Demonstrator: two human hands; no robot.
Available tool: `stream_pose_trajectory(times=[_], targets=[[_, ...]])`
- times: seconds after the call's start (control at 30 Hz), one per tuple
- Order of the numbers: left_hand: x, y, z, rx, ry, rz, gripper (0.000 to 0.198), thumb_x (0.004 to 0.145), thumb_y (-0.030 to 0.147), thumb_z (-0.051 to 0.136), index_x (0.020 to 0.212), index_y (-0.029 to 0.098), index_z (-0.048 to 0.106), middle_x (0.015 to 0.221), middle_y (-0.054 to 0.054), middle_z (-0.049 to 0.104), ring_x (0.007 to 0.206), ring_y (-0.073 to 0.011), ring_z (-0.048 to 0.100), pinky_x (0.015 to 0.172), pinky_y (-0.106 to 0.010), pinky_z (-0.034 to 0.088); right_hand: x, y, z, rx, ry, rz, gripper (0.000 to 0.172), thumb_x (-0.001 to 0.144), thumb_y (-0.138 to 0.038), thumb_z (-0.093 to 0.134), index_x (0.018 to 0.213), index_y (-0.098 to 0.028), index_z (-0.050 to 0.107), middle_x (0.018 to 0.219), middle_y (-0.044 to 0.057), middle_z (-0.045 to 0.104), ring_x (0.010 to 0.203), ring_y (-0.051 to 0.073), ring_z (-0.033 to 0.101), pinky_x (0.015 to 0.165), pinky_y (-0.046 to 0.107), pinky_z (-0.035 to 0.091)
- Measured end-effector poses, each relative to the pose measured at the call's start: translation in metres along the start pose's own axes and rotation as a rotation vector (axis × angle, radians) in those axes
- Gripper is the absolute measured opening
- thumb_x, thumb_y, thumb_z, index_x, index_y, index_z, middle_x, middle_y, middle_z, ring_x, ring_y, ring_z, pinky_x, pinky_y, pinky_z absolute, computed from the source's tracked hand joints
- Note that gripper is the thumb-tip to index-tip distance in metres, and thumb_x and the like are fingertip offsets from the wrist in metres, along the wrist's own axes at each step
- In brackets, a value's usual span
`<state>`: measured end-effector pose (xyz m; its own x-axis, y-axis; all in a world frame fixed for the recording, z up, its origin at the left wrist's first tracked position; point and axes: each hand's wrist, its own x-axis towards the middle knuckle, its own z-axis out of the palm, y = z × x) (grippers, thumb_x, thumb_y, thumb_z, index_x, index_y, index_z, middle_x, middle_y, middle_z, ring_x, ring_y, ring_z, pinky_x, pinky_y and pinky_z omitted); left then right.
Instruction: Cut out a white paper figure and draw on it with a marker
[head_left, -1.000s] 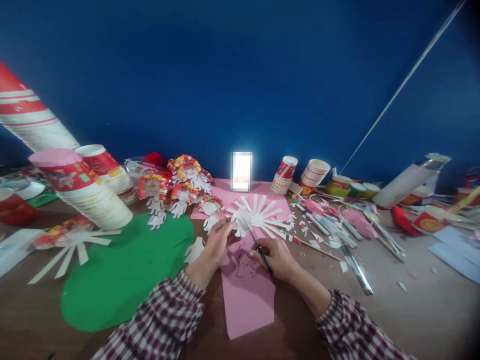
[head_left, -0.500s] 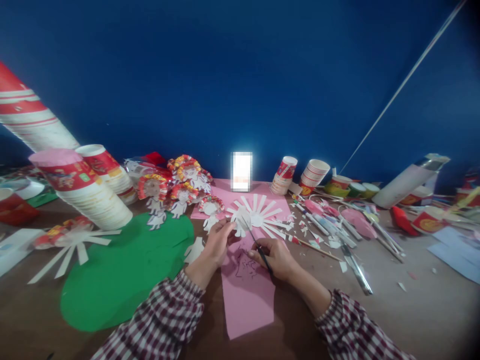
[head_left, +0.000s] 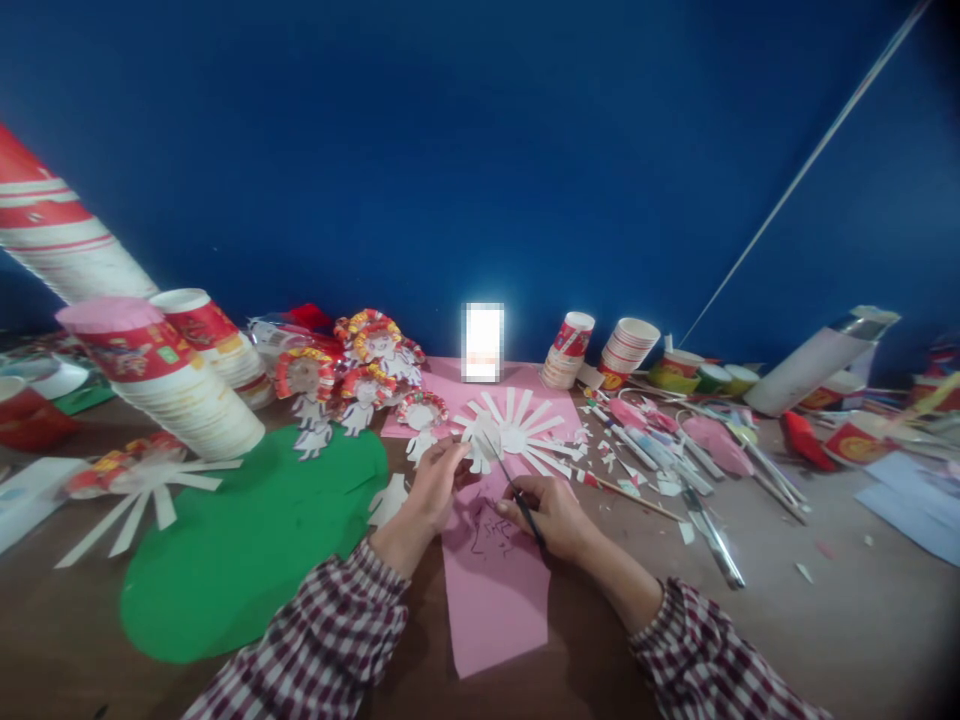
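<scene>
Between thumb and fingers, my left hand (head_left: 438, 488) pinches a small white paper cutout (head_left: 480, 446). My right hand (head_left: 551, 515) grips dark-handled scissors (head_left: 529, 510), whose blades reach up and left onto the cutout's face. How far apart the blades are is hard to make out. Below both hands lies a pink paper strip (head_left: 498, 620) with dark pen marks. Just behind the cutout, a paper cup cut into white strips (head_left: 517, 437) is spread flat like a sun. A plain white figure cutout (head_left: 388, 498) lies beside my left wrist.
Left lie a green paper shape (head_left: 255, 560), lion-like paper figures (head_left: 360, 390) and tilted stacks of paper cups (head_left: 180, 390). To the right are paper scraps (head_left: 615, 460), pens (head_left: 645, 450) and a silver cutter (head_left: 716, 540). More cup stacks (head_left: 628, 350) stand behind, before a blue wall (head_left: 480, 150).
Almost nothing differs. Both hands, the cutout and the scissors stay in nearly the same place.
</scene>
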<state>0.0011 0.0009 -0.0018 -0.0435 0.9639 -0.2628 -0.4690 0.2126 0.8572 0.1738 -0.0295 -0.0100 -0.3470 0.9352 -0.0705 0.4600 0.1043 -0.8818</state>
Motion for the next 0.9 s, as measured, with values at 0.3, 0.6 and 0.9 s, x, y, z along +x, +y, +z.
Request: stream_pose_trajectory(times=[0.3,0.6,0.9], targets=[[0.000,0.000,0.000,0.011,-0.011,0.003,0.025,0.059,0.032,0.075,0.071,0.015,0.062,0.064,0.001,0.060,0.059,-0.0126,0.056,0.059,-0.027,0.050,0.001,0.005,0.001,0.005,0.003,-0.008,0.031,0.078,-0.044,0.066,0.074,-0.014,0.062,0.051,-0.005,0.040,0.048,0.008,0.033,0.044,0.019,0.023],[0.001,-0.002,0.000,0.000,-0.007,0.022,0.023,0.059,0.031,0.075,0.068,0.015,0.060,0.063,0.001,0.059,0.059,-0.0122,0.056,0.056,-0.025,0.050,0.000,0.000,0.000,0.001,0.003,-0.004,0.030,0.077,-0.043,0.067,0.072,-0.014,0.062,0.051,-0.005,0.040,0.048,0.008,0.034,0.044,0.019,0.024],[0.007,-0.003,-0.005,0.164,-0.038,0.035,0.026,0.061,0.034,0.075,0.076,0.014,0.066,0.071,-0.003,0.064,0.063,-0.0111,0.057,0.057,-0.022,0.049,0.000,-0.006,-0.002,-0.019,0.013,0.010,0.029,0.076,-0.043,0.068,0.072,-0.014,0.064,0.050,-0.006,0.038,0.047,0.008,0.031,0.043,0.019,0.022]])
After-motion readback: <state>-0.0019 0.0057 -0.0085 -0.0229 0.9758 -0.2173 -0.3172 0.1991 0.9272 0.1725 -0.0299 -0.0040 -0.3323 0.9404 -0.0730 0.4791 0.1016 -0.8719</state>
